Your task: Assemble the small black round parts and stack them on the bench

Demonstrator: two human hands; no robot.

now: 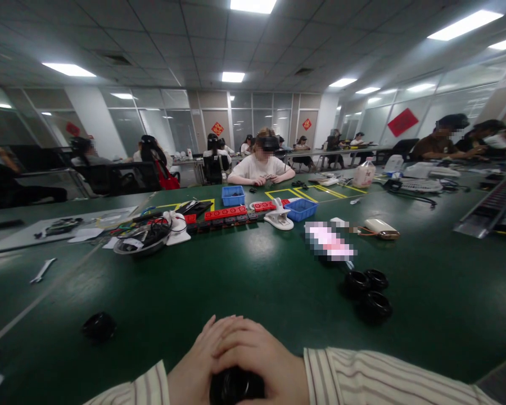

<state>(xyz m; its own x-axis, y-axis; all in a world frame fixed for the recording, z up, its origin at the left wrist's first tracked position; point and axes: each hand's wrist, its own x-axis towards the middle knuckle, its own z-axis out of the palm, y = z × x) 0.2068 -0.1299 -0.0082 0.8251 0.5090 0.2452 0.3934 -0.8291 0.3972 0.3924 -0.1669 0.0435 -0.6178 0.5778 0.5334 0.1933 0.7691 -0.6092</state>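
The dark green tabletop (253, 281) fills most of my view, matte with soft glare from the ceiling lights. Across its middle runs a row of red blocks (225, 214), hard and boxy, with two blue plastic bins (301, 209) of thin ribbed walls near it.

At the near edge, both striped sleeves (362, 377) come in. My right grip (265, 360) lies over my left grip (196, 365), the fingers of both curled tight and overlapping. Together they are clamped around a black round part (236, 385). It sits just above the tabletop's near edge, and only its glossy lower curve shows under my palms.

To the right, well apart from my hands, three black rings (375, 306) sit bunched together and touching, smooth and shiny at the rims. One more black ring (98, 326) lies alone on the left. Farther left rests a small silver wrench (42, 270), flat metal with forked ends.
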